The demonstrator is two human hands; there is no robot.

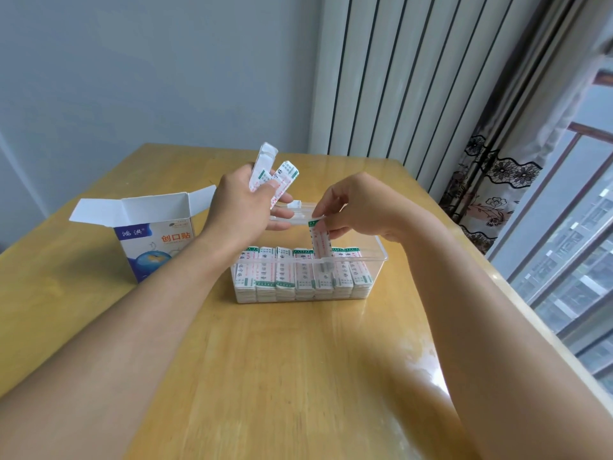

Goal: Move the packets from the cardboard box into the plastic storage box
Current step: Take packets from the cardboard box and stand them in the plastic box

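A: Two hands up over the tabletop (298, 360). Left hand (242, 207) grips a small fan of bandage packets (265, 167), thumb pinching them against the curled fingers, packets tilted up and away from the person.

B: Right?

A: Right hand (355, 207) pinches a single packet (320, 244) by its top end between thumb and fingers (323, 215). Packet hangs upright, lower end dipping into the clear plastic storage box (381, 257).

B: Where's it going in?

A: Near the middle-right of the row. Box already has a row of packets (285, 273) stacked on edge along the near wall, seven stacks side by side, green-and-white ends up. Held packet sits in front of the fifth stack or so; can't tell whether it touches it.

B: Cardboard box?

A: Cardboard box (156, 240) stands left of the storage box, well apart from it, top flaps open. Blue-and-white print, orange lettering, globe graphic. Left forearm crosses in front of its right side. Can't see inside it.

B: Anything else around?

A: White radiator (381, 78) behind the far edge of the tabletop, patterned curtain (491, 174) to the right, window (570, 244) beyond that.
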